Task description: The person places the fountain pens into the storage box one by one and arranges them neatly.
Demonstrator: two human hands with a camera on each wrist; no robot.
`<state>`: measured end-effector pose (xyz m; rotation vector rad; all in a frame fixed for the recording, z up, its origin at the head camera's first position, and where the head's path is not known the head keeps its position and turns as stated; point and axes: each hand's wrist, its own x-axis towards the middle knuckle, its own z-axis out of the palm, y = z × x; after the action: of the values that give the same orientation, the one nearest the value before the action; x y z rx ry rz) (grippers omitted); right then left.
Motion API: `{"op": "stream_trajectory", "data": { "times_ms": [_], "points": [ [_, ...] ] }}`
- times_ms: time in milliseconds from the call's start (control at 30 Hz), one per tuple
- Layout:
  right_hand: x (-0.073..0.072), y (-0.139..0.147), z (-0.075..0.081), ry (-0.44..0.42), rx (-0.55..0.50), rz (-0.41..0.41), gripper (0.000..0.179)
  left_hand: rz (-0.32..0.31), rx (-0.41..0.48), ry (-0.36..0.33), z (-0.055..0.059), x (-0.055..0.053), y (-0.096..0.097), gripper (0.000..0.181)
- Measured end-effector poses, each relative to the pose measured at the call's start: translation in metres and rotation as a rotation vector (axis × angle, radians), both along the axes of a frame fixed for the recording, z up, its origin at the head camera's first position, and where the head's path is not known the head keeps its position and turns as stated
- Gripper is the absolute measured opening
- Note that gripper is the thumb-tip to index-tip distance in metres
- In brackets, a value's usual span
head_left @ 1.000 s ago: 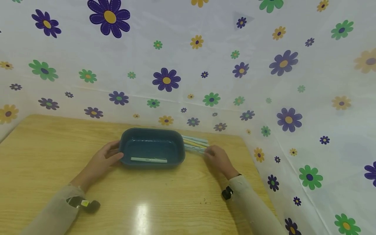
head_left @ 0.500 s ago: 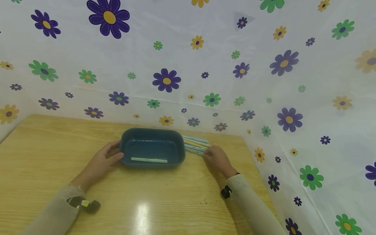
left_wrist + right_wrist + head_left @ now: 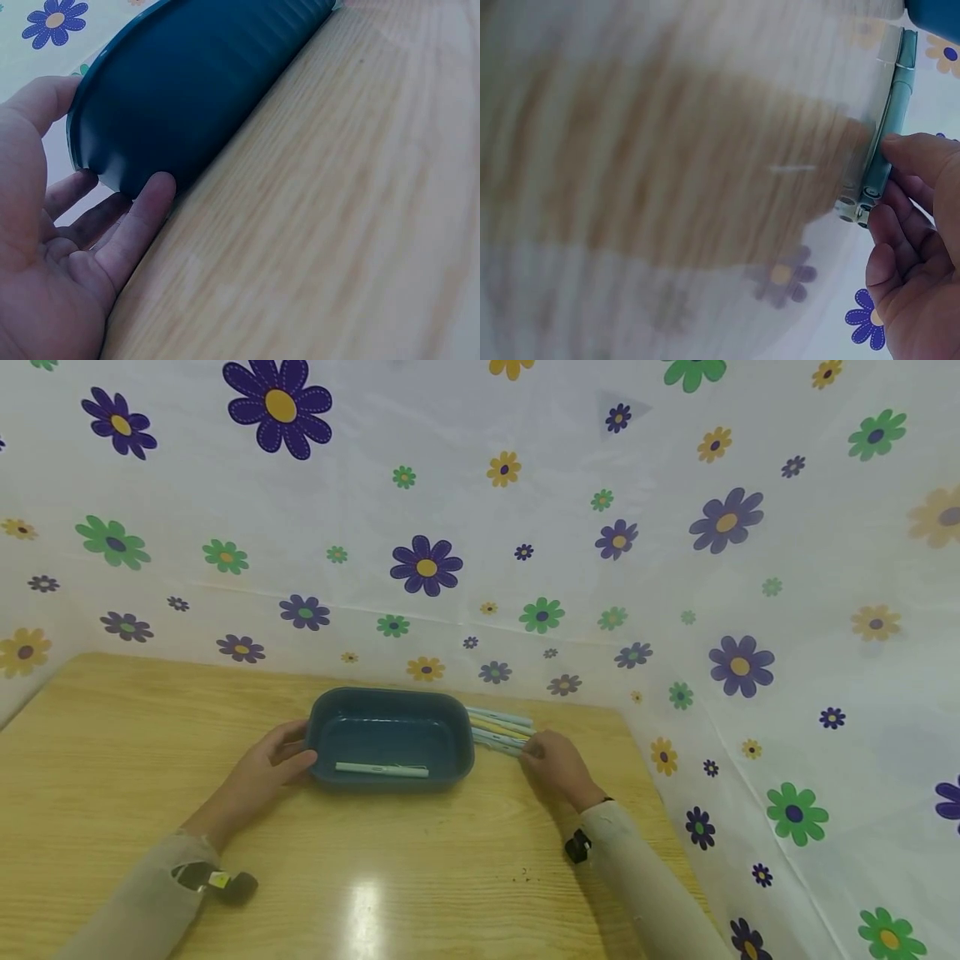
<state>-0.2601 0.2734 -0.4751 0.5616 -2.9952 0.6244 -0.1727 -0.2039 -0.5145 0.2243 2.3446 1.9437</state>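
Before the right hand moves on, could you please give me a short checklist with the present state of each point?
1. The box sits flat on the table: ok.
2. The left hand touches the box: ok, at its left end.
3. The right hand has a green pen: ok, thumb against it.
4. Only that pen is gripped: cannot tell, neighbours lie close.
5. The loose pens are spaced apart: not ok, they lie side by side.
6. The inside pen lies flat: ok, along the near wall.

**Right hand (image 3: 921, 251) pinches teal pen (image 3: 896, 101)**

The thumb lies on its side, other fingers curled near its end; part of a blue container (image 3: 936, 16) fills the upper right corner; the glossy wooden table (image 3: 667, 150) mirrors a flower.
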Motion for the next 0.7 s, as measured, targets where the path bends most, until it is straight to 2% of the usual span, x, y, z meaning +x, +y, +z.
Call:
{"op": "stream_trajectory", "data": {
  "times_ms": [200, 400, 700],
  "points": [
    [0.001, 0.003, 0.002, -0.022, -0.015, -0.027, 0.009, 0.007, -0.009, -0.006, 0.001, 0.001, 0.001, 0.067],
    [-0.001, 0.008, 0.002, -0.008, -0.019, -0.055, 0.007, 0.002, -0.013, -0.001, 0.001, 0.001, 0.000, 0.068],
    [0.002, 0.015, 0.009, 0.006, -0.027, -0.087, 0.008, -0.001, 0.004, -0.009, 0.002, 0.002, 0.001, 0.068]
  ]
}}
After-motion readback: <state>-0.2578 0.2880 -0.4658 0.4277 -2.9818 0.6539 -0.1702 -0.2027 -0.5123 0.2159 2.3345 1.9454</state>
